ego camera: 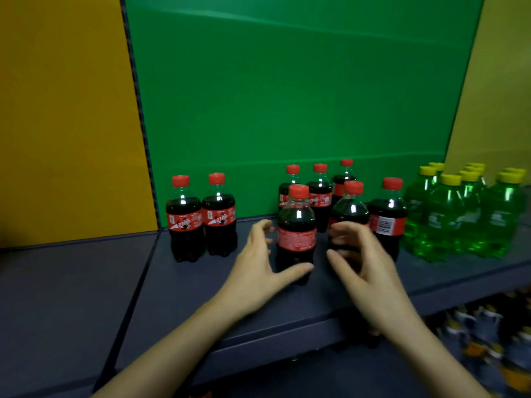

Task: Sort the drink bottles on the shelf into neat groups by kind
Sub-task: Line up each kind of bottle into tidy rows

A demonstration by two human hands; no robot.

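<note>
Right hand (pixel 362 262) hides the lower half of one upright cola bottle (pixel 349 209) — grip unclear; left hand (pixel 258 262) splays, fingers apart, around its upright neighbour (pixel 297 222).

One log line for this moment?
left hand: open beside front cola bottle | right hand: at next cola bottle, grip unclear

A pair of cola bottles (pixel 201 216) is being carried on the shelf (pixel 186 297) at the left, and six more in the middle, three behind three. Bottles of another kind (pixel 459 214) are being carried at the right end. The front-left bottle (pixel 296 225) is being flanked on its left by the left hand (pixel 258 268), and the front-middle bottle (pixel 350 208) is being partly covered in front by the right hand (pixel 365 268)
</note>
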